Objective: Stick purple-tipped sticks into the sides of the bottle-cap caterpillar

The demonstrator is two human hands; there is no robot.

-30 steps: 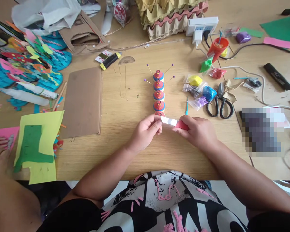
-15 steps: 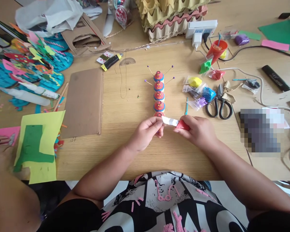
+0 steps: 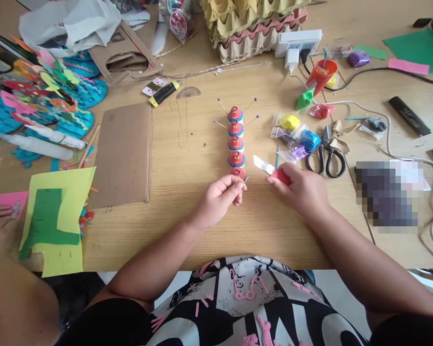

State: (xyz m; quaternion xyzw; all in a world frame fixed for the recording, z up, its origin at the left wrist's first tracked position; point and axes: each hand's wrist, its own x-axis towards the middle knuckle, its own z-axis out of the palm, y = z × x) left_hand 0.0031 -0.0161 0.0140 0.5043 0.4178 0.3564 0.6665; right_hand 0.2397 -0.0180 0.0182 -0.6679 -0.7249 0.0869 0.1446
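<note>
My left hand (image 3: 223,194) is closed, pinching a thin wooden stick (image 3: 246,180) whose short tip pokes out past the thumb. My right hand (image 3: 303,190) grips a utility knife (image 3: 265,166) by its red handle, the blade out and pointing up-left, apart from the stick. Just beyond my left fingers runs a column of clay figures (image 3: 235,143) with red smiling tops and blue rims; the nearest one is partly covered by that hand. Purple-tipped sticks (image 3: 253,103) slant out on both sides of the far end.
Bagged clay (image 3: 289,122) and black-handled scissors (image 3: 326,154) lie to the right. A red cup (image 3: 321,74) and a power strip (image 3: 299,41) stand behind, near egg trays (image 3: 260,29). Cardboard (image 3: 124,154) lies left; another person's arm (image 3: 14,298) is at the far left.
My right hand has drawn the knife back to the right, away from my left hand, so the blade has left the fingertips. The stick's tip now shows in my left hand.
</note>
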